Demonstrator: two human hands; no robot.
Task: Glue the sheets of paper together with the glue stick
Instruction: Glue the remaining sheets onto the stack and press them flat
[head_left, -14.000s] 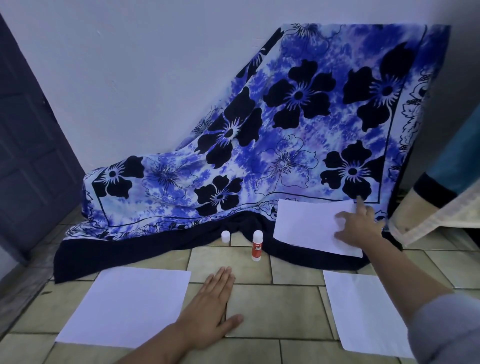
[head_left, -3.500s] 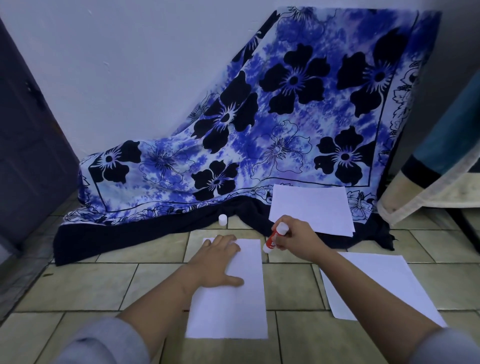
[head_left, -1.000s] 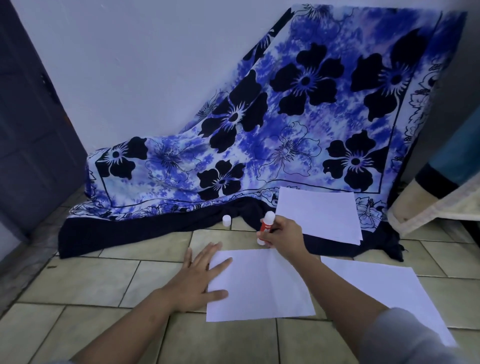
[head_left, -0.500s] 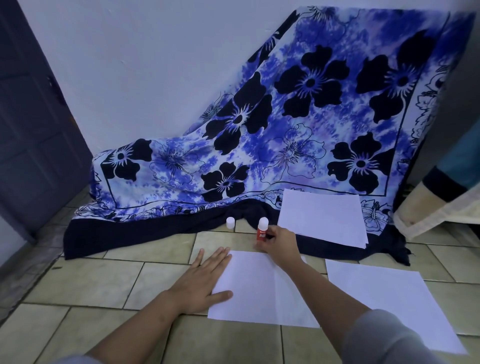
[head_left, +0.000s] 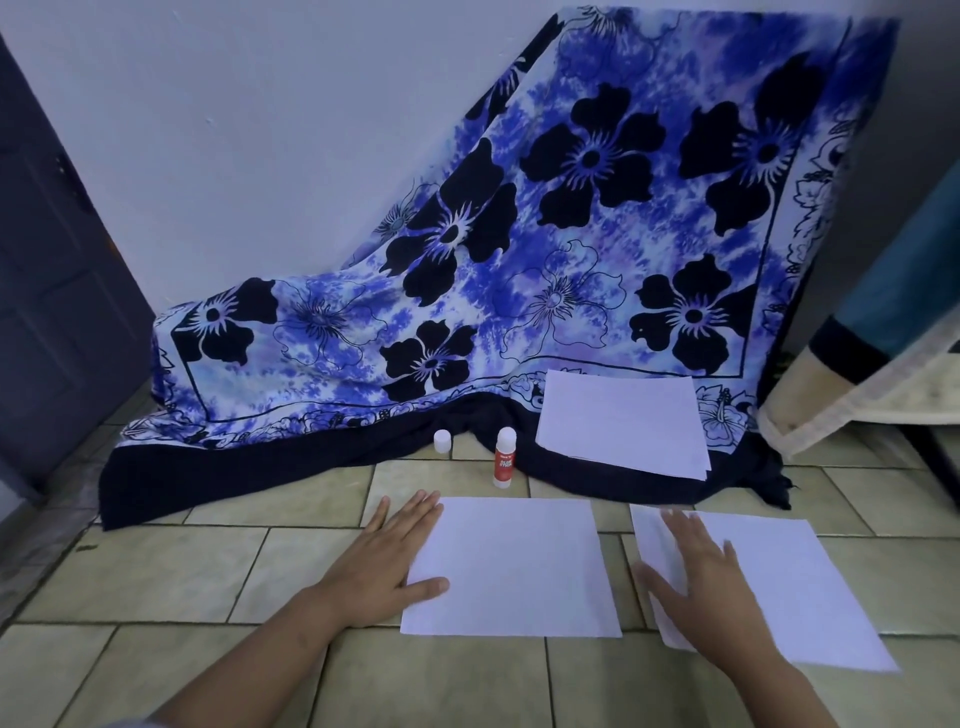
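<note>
- Glue stick (head_left: 504, 457): it stands upright and uncapped on the tiled floor (head_left: 156, 571), just in front of the dark hem of the flowered cloth (head_left: 467, 286), with no hand on it. Its small white cap (head_left: 442, 442) stands apart, a little to the left.
- Middle sheet (head_left: 511, 566): it lies flat on the tiles, just below the glue stick. Whether glue is already on it cannot be told; the surface looks plain white.
- Left hand (head_left: 387, 564): laid flat with fingers straight and slightly spread, thumb and palm edge pressing the sheet's left border, holding nothing.
- Right sheet (head_left: 779, 587): it lies beside the middle sheet with a strip of bare tile between them, so the two are not yet joined.
- Right hand (head_left: 698, 582): open, fingers spread, resting flat on the left part of this sheet, gripping nothing; likely about to slide or lift it toward the middle one.
- Far stack of paper (head_left: 623, 421): more sheets wait on the cloth, beyond the glue stick and to its right.
- Progress, as a judgement: early. No joined pair shows, so laying the sheets together, pressing them down and dealing with the far stack all appear left.
</note>
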